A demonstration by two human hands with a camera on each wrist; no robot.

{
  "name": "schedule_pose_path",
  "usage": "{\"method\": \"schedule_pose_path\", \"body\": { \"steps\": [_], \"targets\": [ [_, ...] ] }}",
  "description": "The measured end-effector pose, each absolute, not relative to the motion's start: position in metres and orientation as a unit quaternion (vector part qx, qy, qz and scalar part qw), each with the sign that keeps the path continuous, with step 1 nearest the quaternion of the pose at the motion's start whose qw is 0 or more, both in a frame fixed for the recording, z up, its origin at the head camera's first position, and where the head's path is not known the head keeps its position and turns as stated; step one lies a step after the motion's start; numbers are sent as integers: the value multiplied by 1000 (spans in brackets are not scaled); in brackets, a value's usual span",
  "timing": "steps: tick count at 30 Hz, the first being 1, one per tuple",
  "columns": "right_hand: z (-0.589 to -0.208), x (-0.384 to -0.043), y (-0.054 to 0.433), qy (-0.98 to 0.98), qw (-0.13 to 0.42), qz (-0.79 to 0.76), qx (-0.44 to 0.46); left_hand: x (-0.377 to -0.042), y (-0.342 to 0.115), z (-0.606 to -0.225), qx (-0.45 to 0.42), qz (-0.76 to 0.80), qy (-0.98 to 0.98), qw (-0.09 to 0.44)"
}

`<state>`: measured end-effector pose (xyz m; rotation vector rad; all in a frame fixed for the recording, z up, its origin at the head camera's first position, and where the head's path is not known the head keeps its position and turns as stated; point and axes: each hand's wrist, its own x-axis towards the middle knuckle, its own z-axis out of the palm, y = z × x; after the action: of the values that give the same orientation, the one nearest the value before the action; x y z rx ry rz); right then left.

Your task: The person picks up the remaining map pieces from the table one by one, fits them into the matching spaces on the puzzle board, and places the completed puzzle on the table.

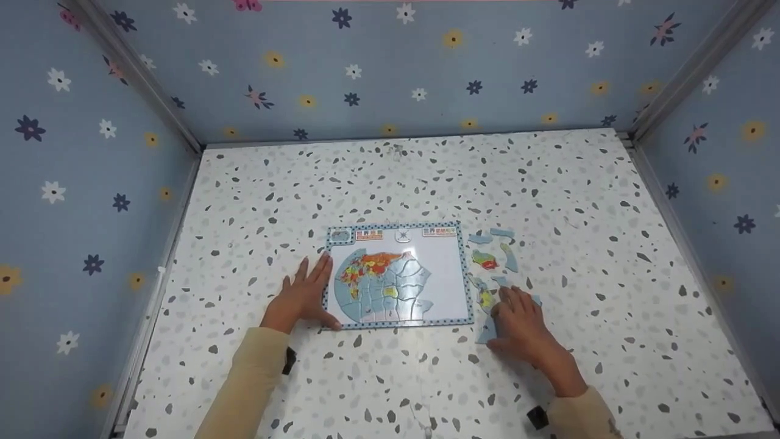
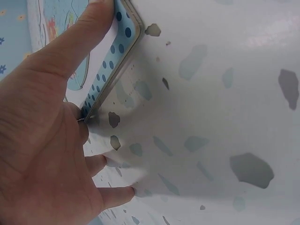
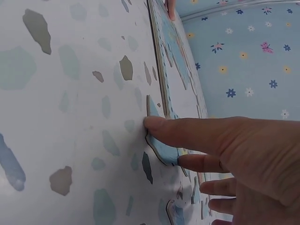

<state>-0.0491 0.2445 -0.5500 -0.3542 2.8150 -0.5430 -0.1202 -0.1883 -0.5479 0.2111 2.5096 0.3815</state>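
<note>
A world-map puzzle board (image 1: pixel 399 325) with a dotted blue border lies on the table, its left and middle parts filled with map pieces. My left hand (image 1: pixel 303 297) rests at the board's left edge with fingers spread; its thumb (image 2: pixel 89 23) lies on the border near the front corner. To the right of the board, my right hand (image 1: pixel 523 326) pinches a plain blue puzzle piece (image 3: pixel 161 147) between thumb and index finger, the piece lying low at the tabletop. A piece with green and yellow land (image 1: pixel 484 297) lies just beyond those fingers.
More loose pieces lie right of the board, among them a red-and-green one (image 1: pixel 485 260) and a curved blue one (image 1: pixel 509 257). The speckled table (image 1: pixel 414 183) is bounded by flower-patterned blue panels (image 1: pixel 390 73) at the back and both sides.
</note>
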Motion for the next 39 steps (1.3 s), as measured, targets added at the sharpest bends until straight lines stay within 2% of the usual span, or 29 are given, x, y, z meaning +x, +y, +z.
{"method": "schedule_pose_path", "body": {
  "steps": [11, 31, 39],
  "targets": [
    [-547, -48, 245, 965, 129, -190, -130, -119, -187, -546, 76, 151, 941, 294],
    [-551, -47, 246, 973, 65, -175, -133, -119, -190, -549, 79, 150, 942, 288],
    [-546, -51, 246, 961, 73, -236, -125, -118, -190, -547, 83, 152, 942, 286]
  ]
}}
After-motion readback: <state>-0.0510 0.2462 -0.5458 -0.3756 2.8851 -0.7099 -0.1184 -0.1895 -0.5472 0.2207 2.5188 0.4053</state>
